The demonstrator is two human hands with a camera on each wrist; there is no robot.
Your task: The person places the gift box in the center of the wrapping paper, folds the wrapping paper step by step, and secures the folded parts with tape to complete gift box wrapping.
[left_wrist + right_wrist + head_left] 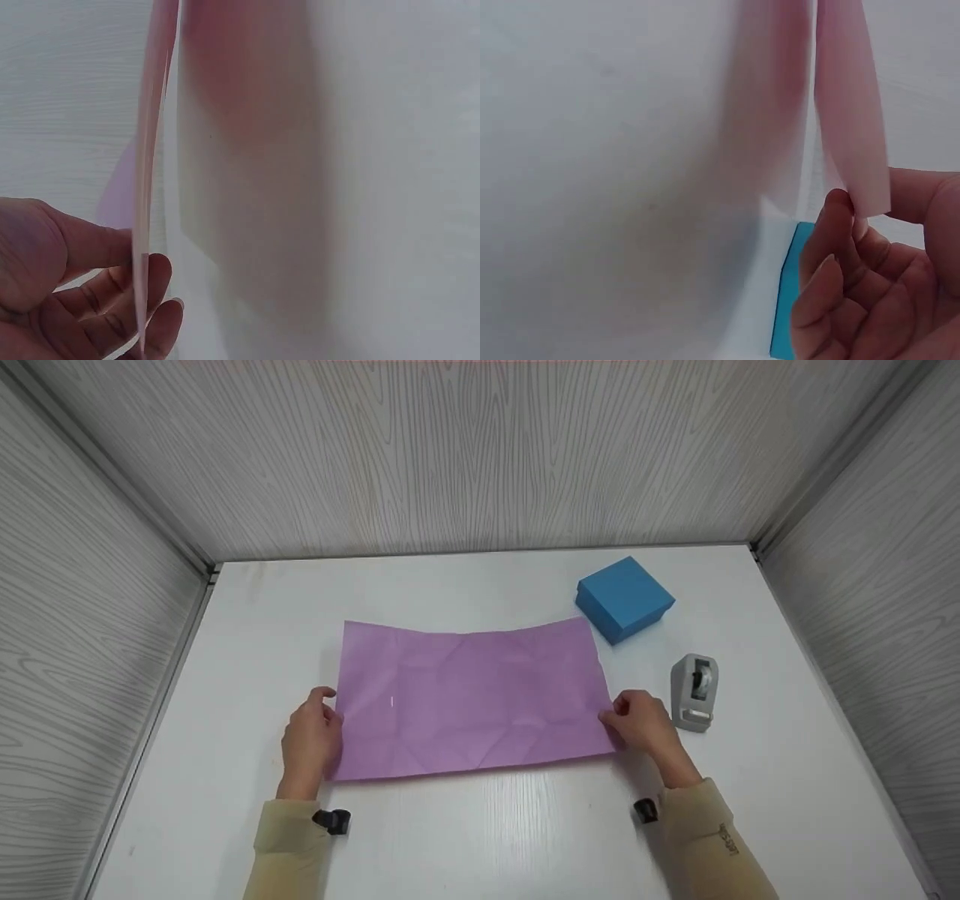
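Observation:
A creased sheet of purple paper [480, 697] spans the space between both hands, its near edge raised off the table in the wrist views. At its left edge, my left hand [311, 739] pinches the paper between thumb and fingers, as the left wrist view shows with the sheet [154, 135] seen nearly edge-on. My right hand [641, 727] pinches the right edge near the lower corner. In the right wrist view, the thumb and fingers of that hand [877, 262] hold the hanging paper [851, 112].
A blue box [626, 596] sits past the sheet's far right corner. To the right of my right hand stands a grey tape dispenser [694, 692] with a roll in it. Wood-grained panels [480, 457] wall the white table [480, 840] at the back and sides.

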